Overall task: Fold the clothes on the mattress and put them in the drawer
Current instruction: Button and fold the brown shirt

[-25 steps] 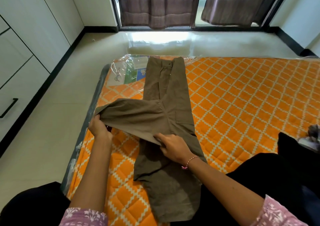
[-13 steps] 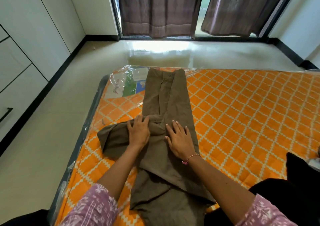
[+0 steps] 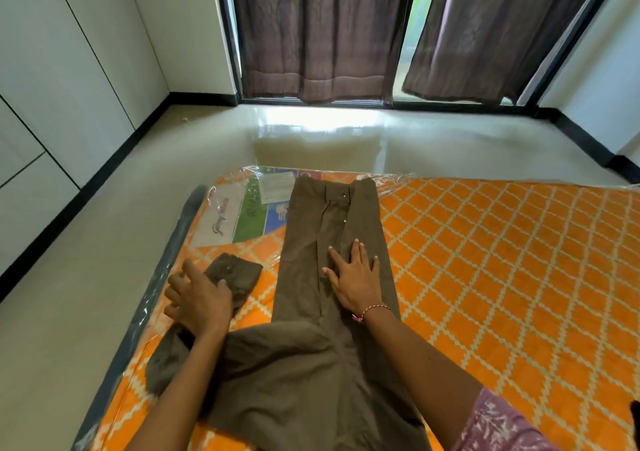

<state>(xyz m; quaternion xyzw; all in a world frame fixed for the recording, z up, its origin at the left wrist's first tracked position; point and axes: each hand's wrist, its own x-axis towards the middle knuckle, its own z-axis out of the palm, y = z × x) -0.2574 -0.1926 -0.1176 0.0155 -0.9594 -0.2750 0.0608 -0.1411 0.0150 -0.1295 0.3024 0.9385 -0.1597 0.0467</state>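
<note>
Olive-brown trousers (image 3: 311, 364) lie on the orange patterned mattress (image 3: 502, 277), waistband at the far edge, one leg running lengthwise toward me. The other leg is bunched out to the left near the mattress edge. My left hand (image 3: 197, 303) grips that bunched leg, fingers curled round the cloth. My right hand (image 3: 353, 277) lies flat with spread fingers on the straight part of the trousers, pressing it down.
White cupboard fronts with drawers (image 3: 31, 187) line the left wall, across a strip of pale floor (image 3: 104, 277). A printed label (image 3: 242, 215) shows under the mattress's clear plastic wrap. Dark curtains (image 3: 311, 31) hang over the window ahead.
The left hand went from pressing the fold to gripping the bunched leg at the left. The right hand slid up the trousers toward the waistband. The camera tilted upward.
</note>
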